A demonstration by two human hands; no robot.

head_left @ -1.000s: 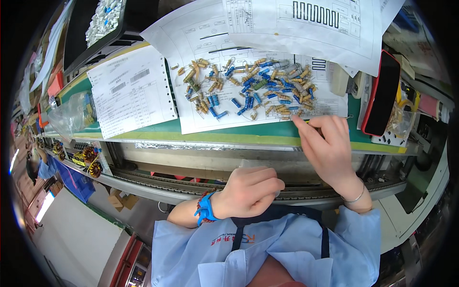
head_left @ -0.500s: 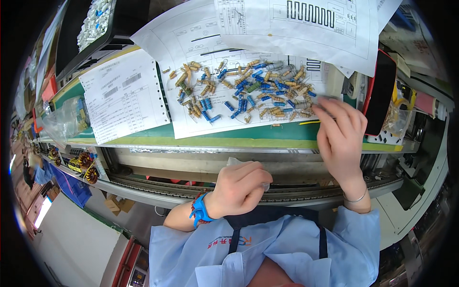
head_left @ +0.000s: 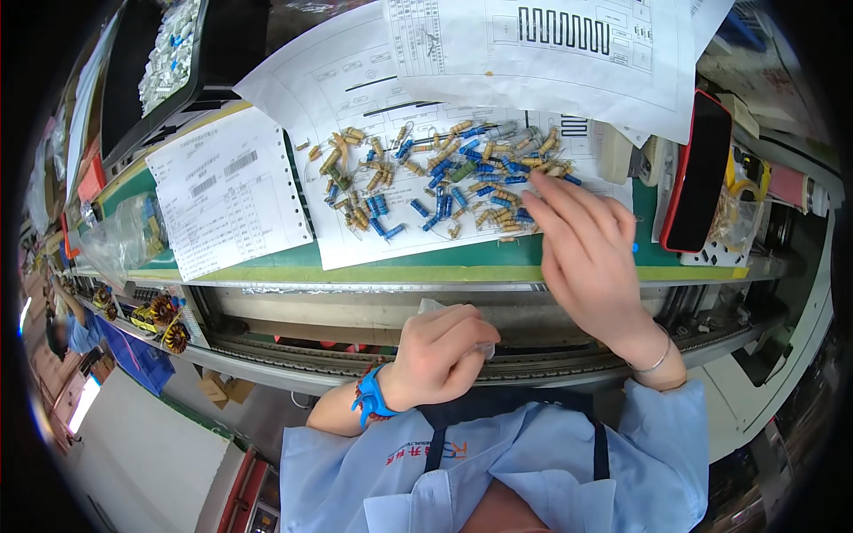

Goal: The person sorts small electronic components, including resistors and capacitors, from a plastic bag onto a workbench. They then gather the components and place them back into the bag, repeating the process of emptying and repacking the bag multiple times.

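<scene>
Many axial resistors [head_left: 442, 207], tan, blue and a few green, lie in a loose spread on a white printed sheet [head_left: 355, 253] on the green bench mat. My right hand [head_left: 593, 253] is over the right end of that spread, palm down, fingers stretched out and slightly apart. Its fingertips reach the resistors at the near right; I see nothing gripped in it. Nearer to me, off the bench edge, my left hand [head_left: 437, 355] is closed around a crumpled clear plastic bag [head_left: 430, 306], which sticks out above the fist. Whatever the bag contains is hidden.
A red-edged phone [head_left: 699, 178] lies to the right. Left of the resistors are a printed form [head_left: 231, 191] and a clear bag of parts [head_left: 129, 233]. A black tray [head_left: 200, 80] of small white parts stands far left. A metal rail [head_left: 373, 364] runs along the front.
My right hand has moved left and a little toward me, from the right edge of the resistors onto them. My left hand keeps its grip on the bag, nearly still.
</scene>
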